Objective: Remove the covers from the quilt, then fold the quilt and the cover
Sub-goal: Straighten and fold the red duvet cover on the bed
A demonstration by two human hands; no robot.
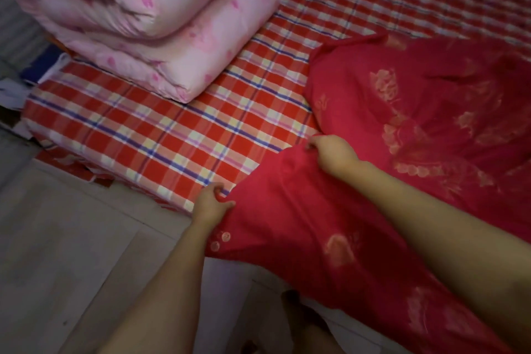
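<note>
Checked bedsheet [138,123] carries the folded pink quilt [161,37]; the red cover [402,112] sprawls over the bed edge. Left hand [212,204] and right hand [330,152] each pinch its hem. Best pull that edge taut and level before folding.

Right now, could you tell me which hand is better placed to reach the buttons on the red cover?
Probably the left hand: it grips the red cover right beside the buttons, while the right hand pinches it farther away.
</note>
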